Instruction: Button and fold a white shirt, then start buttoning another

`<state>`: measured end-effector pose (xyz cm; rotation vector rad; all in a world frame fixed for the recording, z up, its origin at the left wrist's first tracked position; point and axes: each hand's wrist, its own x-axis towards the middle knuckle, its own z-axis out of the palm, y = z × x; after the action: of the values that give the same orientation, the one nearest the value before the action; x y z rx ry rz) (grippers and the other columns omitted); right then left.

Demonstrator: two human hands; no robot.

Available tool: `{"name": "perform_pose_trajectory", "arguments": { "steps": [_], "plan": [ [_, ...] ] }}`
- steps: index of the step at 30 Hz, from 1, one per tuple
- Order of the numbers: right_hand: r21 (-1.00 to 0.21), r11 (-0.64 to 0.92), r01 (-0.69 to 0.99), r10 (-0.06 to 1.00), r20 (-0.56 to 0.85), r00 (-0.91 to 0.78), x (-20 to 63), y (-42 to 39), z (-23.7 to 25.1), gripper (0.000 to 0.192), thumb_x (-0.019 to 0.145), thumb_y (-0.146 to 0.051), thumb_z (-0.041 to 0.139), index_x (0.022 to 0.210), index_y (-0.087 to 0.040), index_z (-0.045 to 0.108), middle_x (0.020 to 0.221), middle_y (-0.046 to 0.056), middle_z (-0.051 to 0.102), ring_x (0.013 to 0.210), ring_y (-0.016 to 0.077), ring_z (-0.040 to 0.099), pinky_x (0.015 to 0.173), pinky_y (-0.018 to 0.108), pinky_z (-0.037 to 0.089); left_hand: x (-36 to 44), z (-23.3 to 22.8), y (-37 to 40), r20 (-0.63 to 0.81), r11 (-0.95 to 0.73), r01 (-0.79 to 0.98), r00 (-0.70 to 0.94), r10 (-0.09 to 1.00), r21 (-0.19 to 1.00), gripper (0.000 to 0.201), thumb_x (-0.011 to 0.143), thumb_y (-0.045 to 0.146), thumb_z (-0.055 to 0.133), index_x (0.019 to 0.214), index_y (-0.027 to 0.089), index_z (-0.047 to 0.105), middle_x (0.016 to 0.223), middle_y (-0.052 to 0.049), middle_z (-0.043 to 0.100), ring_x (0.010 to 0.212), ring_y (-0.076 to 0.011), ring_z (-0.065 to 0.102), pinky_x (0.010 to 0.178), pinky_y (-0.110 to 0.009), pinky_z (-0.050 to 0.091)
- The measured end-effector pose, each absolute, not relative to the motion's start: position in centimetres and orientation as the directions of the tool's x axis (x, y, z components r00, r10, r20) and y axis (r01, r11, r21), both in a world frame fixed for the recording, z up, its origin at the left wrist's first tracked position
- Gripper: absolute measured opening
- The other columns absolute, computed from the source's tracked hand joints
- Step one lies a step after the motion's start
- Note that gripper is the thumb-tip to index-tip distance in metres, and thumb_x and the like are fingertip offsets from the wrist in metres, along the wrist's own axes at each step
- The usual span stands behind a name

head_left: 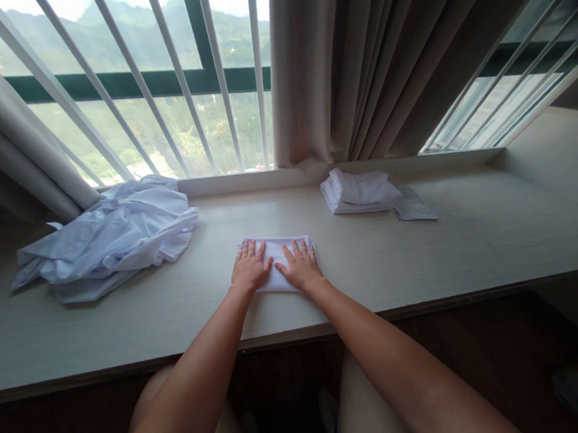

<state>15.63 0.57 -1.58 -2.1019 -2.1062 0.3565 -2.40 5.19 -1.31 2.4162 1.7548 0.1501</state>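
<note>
Flat and spread, the fingers (260, 249) of the left hand (249, 266) and right hand (299, 266) press a small folded white cloth (275, 253) lying mid-bench (467, 245), holding nothing. Left lies a crumpled pale sheet (109, 237); behind right, a folded stack (358, 191), perhaps the same cloths.

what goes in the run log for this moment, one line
left hand flat on folded white cloth | right hand flat on it | crumpled pile left | folded stack right
</note>
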Motion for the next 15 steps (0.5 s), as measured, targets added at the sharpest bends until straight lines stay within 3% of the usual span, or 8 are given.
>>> {"name": "perform_pose_trajectory", "arguments": {
  "steps": [10,15],
  "plan": [
    [-0.274,0.013,0.962,0.998,-0.058,-0.03,16.0,6.1,-2.0,0.08,0.101,-0.072,0.037,0.166,-0.028,0.029,0.173,0.013,0.014,0.16,0.0395,0.008,0.128,0.058,0.003,-1.5,-1.9,9.5,0.042,-0.232,0.954,0.228,0.973,0.192,0.074,0.1,0.06,0.037,0.165,0.026,0.03,0.174,-0.011,0.021,0.163,-0.0362,0.008,0.13,-0.055,0.013],
    [-0.274,0.013,0.962,0.998,-0.061,-0.031,16.0,6.1,-1.7,0.079,0.101,-0.073,0.035,0.166,-0.028,0.03,0.173,0.013,0.015,0.16,0.0395,0.009,0.128,0.058,0.004,-1.6,-1.5,9.6,0.023,-0.241,0.953,0.241,0.97,0.183,0.074,0.1,0.06,0.036,0.165,0.025,0.032,0.172,-0.013,0.025,0.161,-0.0374,0.014,0.128,-0.056,0.018]
  ]
}}
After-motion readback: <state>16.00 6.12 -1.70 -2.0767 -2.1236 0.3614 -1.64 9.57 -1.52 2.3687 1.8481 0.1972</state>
